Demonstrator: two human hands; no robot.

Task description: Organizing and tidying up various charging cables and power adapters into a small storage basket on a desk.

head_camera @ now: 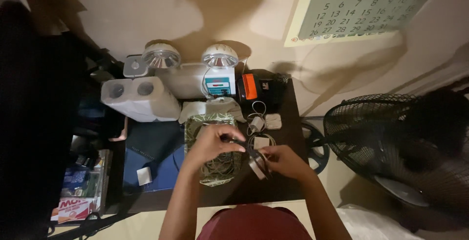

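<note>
Right hand (286, 162) and left hand (210, 145), at frame centre above the dark worktop (288, 123), both pinch a dark strap (248, 149); its long axis runs diagonally between them.

Dark bench (288, 123) against the wall. On it: two white paper rolls (139, 98) at the left, twin-lamp emergency light (195, 76) at the back, orange-and-black device (254, 89) beside it, green patterned pouch (212, 147) mid-bench, blue folder (154, 164) left of the pouch, white chargers with coiled cables (261, 125) on the right.
</note>
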